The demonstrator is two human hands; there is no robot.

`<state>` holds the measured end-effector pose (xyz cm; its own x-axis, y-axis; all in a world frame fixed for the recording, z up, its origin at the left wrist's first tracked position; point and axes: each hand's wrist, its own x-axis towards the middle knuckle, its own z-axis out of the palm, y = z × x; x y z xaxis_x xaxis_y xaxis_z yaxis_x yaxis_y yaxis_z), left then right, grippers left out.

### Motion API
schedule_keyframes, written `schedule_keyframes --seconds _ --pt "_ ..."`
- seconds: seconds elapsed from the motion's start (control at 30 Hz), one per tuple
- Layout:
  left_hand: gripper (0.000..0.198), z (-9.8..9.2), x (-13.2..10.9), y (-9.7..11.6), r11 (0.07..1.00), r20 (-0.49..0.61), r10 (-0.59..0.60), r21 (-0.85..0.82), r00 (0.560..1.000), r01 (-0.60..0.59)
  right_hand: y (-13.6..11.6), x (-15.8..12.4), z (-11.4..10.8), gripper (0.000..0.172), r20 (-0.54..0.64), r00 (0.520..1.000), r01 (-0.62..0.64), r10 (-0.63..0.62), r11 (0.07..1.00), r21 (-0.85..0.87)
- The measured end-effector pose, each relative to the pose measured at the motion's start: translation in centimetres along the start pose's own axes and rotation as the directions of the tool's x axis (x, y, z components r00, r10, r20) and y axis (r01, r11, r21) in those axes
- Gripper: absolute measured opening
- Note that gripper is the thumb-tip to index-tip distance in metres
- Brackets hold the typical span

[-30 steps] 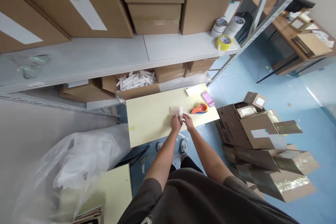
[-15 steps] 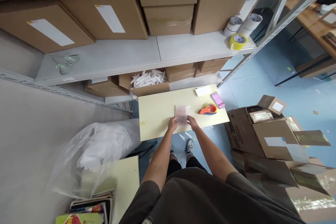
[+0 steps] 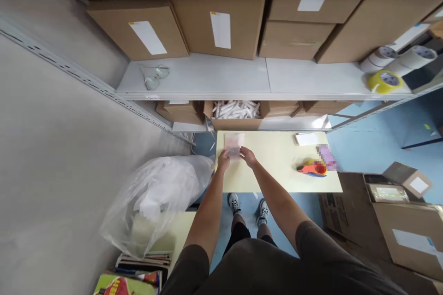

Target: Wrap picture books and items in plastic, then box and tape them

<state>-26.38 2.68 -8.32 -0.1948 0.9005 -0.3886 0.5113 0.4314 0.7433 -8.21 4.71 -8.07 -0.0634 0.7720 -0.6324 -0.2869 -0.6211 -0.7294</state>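
Observation:
A small, flat, translucent pinkish plastic bag (image 3: 234, 141) is at the left end of the pale yellow table (image 3: 273, 161). Something darker shows through its lower part, too blurred to name. My left hand (image 3: 223, 160) grips the bag's lower left edge, thumb on top. On the opposite side, the closed fingers of my right hand (image 3: 248, 156) pinch its lower right edge. Farther right on the table sit a red-orange tape dispenser (image 3: 313, 168), a white stack of paper or cards (image 3: 306, 139) and a blurred-out purple item (image 3: 327, 156).
Beyond the table, a grey shelf (image 3: 221, 73) carries cardboard boxes (image 3: 221, 18), tape rolls (image 3: 385, 81) and glasses (image 3: 155, 77). An open box of white pieces (image 3: 236, 110) stands below. A clear plastic sack (image 3: 159, 193) lies left; cartons (image 3: 408, 230) are piled right.
My hands and the bag have shifted left along the table, away from the tape dispenser. Both hands keep their hold. The camera view has turned left too.

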Motion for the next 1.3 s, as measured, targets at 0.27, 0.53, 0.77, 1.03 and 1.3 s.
schedule_keyframes --seconds 0.27,0.53,0.77,1.03,1.3 --pt "0.051 -5.0 1.5 -0.1 0.994 0.065 0.106 -0.009 0.992 -0.105 -1.0 1.0 1.8 0.046 -0.124 0.988 0.066 -0.089 0.982 -0.178" --pt "0.043 -6.5 -1.4 3.9 0.991 -0.019 0.113 -0.075 0.993 -0.114 -6.3 -4.1 0.2 0.052 -0.103 0.957 0.227 -0.271 0.921 -0.315" --pt "0.051 -7.3 -4.6 9.4 0.923 -0.108 0.213 -0.304 0.971 -0.236 -11.1 -9.7 0.4 0.06 0.017 0.885 0.443 -0.465 0.83 -0.339" --pt "0.054 -9.6 -12.8 11.4 0.875 -0.303 0.194 -0.377 0.933 -0.304 -13.1 -14.0 0.5 0.067 0.23 0.798 0.602 -0.556 0.75 -0.273" --pt "0.047 -10.8 -30.2 4.0 0.921 -0.639 -0.098 -0.349 0.763 -0.174 -7.8 -19.9 6.6 0.071 0.638 0.671 0.641 -0.377 0.728 -0.244"
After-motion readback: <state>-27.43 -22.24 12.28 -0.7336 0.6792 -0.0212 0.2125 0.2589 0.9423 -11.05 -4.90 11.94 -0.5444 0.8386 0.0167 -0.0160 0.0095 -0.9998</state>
